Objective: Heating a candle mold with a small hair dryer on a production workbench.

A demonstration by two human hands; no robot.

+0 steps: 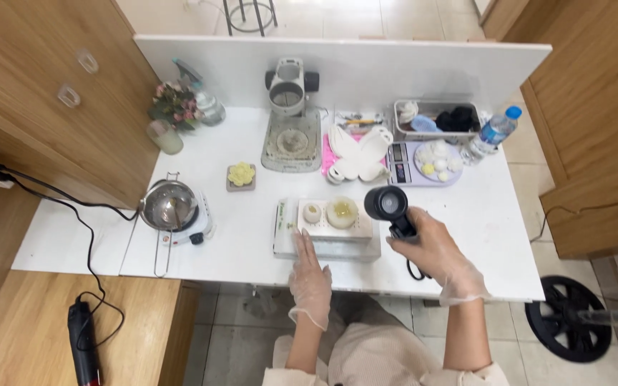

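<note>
My right hand [434, 251], in a clear glove, grips a black heat gun [389, 207] by its handle, with the round barrel raised beside a white block [334, 229]. Two pale round candles [341, 212] sit on top of that block, a small one left and a larger yellowish one right. The block rests on a grey slab [327, 249] near the table's front edge. My gloved left hand [309, 279] lies flat on the slab's front edge, fingers together, holding nothing.
A steel pot on a small hotplate [172, 211] stands at the left, its cord running off the table. Further back are a flower-shaped candle [241, 174], a grey stand [291, 121], white moulds [357, 154], a scale with wax pieces [427, 163], a tray [434, 118] and a water bottle [493, 131].
</note>
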